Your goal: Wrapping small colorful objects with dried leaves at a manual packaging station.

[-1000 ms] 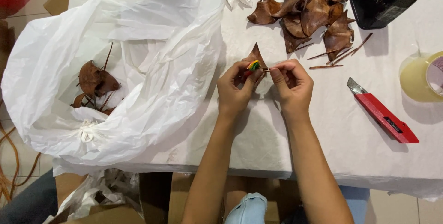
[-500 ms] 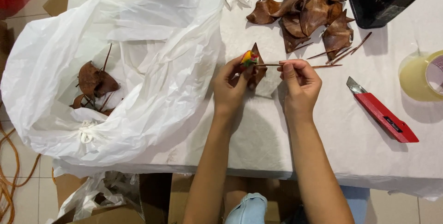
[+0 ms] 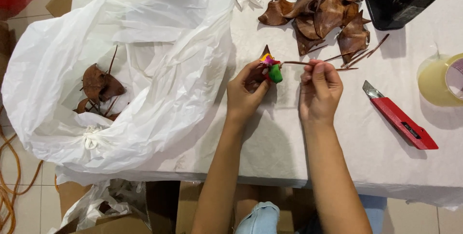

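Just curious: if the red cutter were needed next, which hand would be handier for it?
Probably the right hand: the cutter lies on its side of the table. The left hand is farther off and holds a leaf ornament.

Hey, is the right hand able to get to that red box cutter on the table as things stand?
Probably yes. The red box cutter lies in the open just beside the right hand, nothing between, but its fingers pinch a thin brown stem.

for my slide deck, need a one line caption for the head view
Left hand holds a small colourful ornament while right hand pinches its thin brown stem.
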